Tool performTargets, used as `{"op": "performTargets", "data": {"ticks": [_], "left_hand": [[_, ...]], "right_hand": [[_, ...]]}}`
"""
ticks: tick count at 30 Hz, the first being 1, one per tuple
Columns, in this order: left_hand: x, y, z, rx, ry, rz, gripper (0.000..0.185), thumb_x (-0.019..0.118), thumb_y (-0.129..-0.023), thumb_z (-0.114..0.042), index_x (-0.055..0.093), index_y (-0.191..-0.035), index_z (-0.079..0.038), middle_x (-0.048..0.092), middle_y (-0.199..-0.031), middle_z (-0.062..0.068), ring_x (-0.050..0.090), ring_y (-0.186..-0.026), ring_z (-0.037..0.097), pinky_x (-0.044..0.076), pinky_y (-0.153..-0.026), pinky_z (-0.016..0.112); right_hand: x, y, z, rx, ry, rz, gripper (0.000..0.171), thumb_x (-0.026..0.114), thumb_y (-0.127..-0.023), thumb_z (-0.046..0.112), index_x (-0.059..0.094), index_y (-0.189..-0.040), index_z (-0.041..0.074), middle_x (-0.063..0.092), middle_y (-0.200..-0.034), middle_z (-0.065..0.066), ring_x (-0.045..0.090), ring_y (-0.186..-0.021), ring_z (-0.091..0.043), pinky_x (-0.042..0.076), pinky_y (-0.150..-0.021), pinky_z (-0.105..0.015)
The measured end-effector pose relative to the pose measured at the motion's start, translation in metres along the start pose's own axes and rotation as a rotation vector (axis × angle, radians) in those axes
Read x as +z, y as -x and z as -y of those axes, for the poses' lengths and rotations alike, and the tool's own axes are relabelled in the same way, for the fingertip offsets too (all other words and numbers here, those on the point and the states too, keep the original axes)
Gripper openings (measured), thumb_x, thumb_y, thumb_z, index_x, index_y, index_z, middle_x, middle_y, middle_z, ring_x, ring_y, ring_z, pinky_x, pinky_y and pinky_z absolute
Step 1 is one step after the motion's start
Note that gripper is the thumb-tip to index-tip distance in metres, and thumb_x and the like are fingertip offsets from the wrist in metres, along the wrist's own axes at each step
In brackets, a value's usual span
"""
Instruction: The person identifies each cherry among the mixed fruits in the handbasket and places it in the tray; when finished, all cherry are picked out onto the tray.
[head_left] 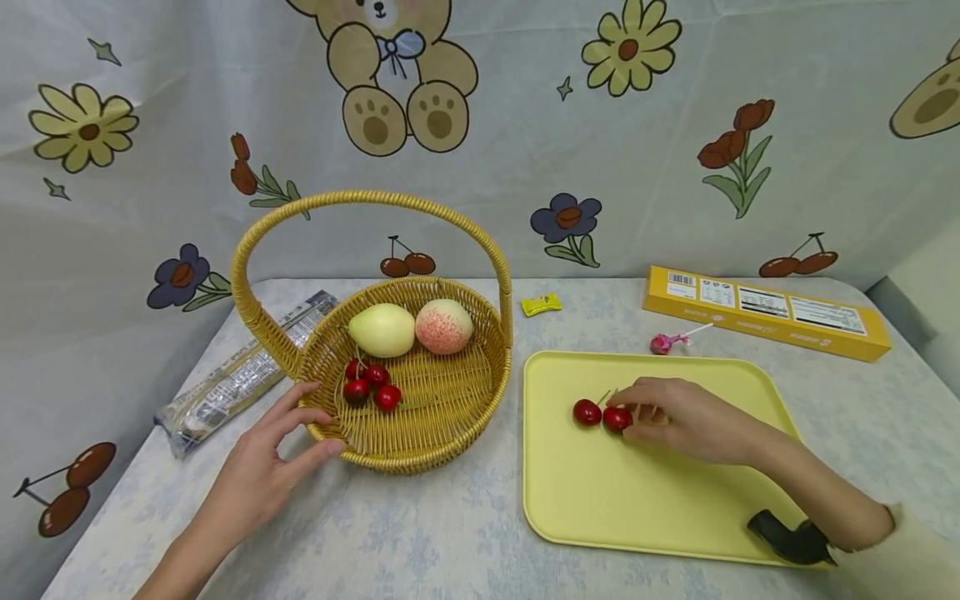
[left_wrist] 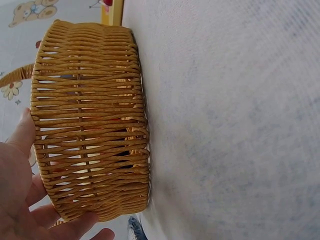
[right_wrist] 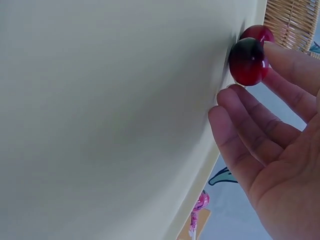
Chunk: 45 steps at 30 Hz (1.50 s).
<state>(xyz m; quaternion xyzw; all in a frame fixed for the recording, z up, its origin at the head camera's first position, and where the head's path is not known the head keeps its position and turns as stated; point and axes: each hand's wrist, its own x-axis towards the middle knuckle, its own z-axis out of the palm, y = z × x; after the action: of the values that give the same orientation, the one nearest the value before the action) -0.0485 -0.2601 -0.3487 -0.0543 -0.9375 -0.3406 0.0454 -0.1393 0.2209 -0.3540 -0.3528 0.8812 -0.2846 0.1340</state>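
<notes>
A pair of glossy dark-red cherries [head_left: 602, 414] lies on the yellow tray [head_left: 600, 500], right of centre in the head view. The two round fruits sit side by side, touching, with thin pale stems rising toward the upper right. In the right wrist view their skin shines, deep red shading almost to black at the top. The right hand [head_left: 686, 419] rests on the tray just right of them, fingers nearly straight and loosely spread, one fingertip [right_wrist: 280, 55] touching the nearer cherry; nothing is pinched.

The left hand [head_left: 262, 467], lower left of the frame, lies against the outer wall of the wicker basket [head_left: 420, 433], fingers straight and open, thumb on the rim. Inside the basket are a cluster of cherries [head_left: 370, 385], a pale yellow-green fruit [head_left: 382, 330] and a pink peach [head_left: 444, 326].

Behind the tray lie a pink lollipop [head_left: 663, 342], a long yellow box [head_left: 765, 311] and a small yellow packet [head_left: 542, 304]. A silvery wrapped packet [head_left: 232, 379] lies left of the basket.
</notes>
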Motion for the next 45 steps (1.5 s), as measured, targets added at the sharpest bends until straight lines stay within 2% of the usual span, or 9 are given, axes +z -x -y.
{"op": "performTargets", "data": {"ticks": [14, 20, 25, 33, 40, 45], "left_hand": [[-0.001, -0.001, 0.0, 0.004, -0.002, 0.001, 0.027, 0.075, -0.089, -0.03, 0.069, -0.107, -0.01, 0.041, -0.15, 0.014, 0.035, -0.137, 0.045, 0.041, -0.093, 0.064], [0.0, -0.002, 0.0, -0.016, 0.003, 0.016, 0.029, 0.075, -0.089, -0.031, 0.068, -0.107, -0.009, 0.04, -0.151, 0.014, 0.035, -0.137, 0.045, 0.04, -0.096, 0.064], [0.0, -0.004, 0.0, 0.001, 0.0, 0.004, 0.028, 0.075, -0.089, -0.031, 0.069, -0.106, -0.01, 0.041, -0.151, 0.014, 0.036, -0.137, 0.045, 0.04, -0.094, 0.064], [-0.002, -0.004, 0.001, 0.01, 0.005, -0.009, 0.026, 0.077, -0.087, -0.029, 0.07, -0.105, -0.011, 0.042, -0.15, 0.013, 0.035, -0.137, 0.044, 0.042, -0.091, 0.062], [-0.001, -0.003, 0.001, -0.001, 0.009, -0.005, 0.027, 0.078, -0.086, -0.029, 0.07, -0.105, -0.011, 0.042, -0.15, 0.014, 0.036, -0.136, 0.045, 0.04, -0.093, 0.064], [0.0, -0.001, 0.001, -0.009, 0.007, -0.007, 0.025, 0.078, -0.086, -0.029, 0.07, -0.102, -0.012, 0.043, -0.149, 0.013, 0.037, -0.136, 0.044, 0.041, -0.093, 0.063]], "right_hand": [[-0.001, -0.001, 0.014, -0.039, 0.101, -0.093, 0.024, 0.071, -0.092, 0.015, 0.07, -0.116, 0.012, 0.062, -0.099, 0.015, 0.057, -0.081, -0.001, 0.052, -0.067, -0.026], [-0.002, -0.006, 0.028, -0.104, 0.136, -0.163, 0.018, 0.071, -0.092, 0.014, 0.072, -0.109, 0.014, 0.061, -0.097, 0.016, 0.059, -0.081, 0.0, 0.053, -0.065, -0.026], [-0.001, -0.014, 0.044, -0.174, 0.118, -0.216, 0.018, 0.071, -0.091, 0.008, 0.071, -0.108, 0.014, 0.061, -0.096, 0.013, 0.058, -0.08, -0.001, 0.053, -0.063, -0.026], [0.005, -0.047, 0.076, -0.3, 0.107, -0.244, 0.021, 0.07, -0.09, 0.005, 0.071, -0.109, 0.013, 0.061, -0.096, 0.008, 0.056, -0.075, -0.002, 0.051, -0.061, -0.023], [0.019, -0.087, 0.11, -0.443, 0.166, -0.188, 0.021, 0.069, -0.091, 0.005, 0.07, -0.111, 0.009, 0.061, -0.099, 0.001, 0.055, -0.077, -0.007, 0.048, -0.066, -0.023], [0.031, -0.115, 0.132, -0.48, 0.188, -0.129, 0.021, 0.069, -0.091, 0.006, 0.071, -0.111, 0.01, 0.061, -0.1, -0.002, 0.055, -0.076, -0.01, 0.047, -0.067, -0.021]]}}
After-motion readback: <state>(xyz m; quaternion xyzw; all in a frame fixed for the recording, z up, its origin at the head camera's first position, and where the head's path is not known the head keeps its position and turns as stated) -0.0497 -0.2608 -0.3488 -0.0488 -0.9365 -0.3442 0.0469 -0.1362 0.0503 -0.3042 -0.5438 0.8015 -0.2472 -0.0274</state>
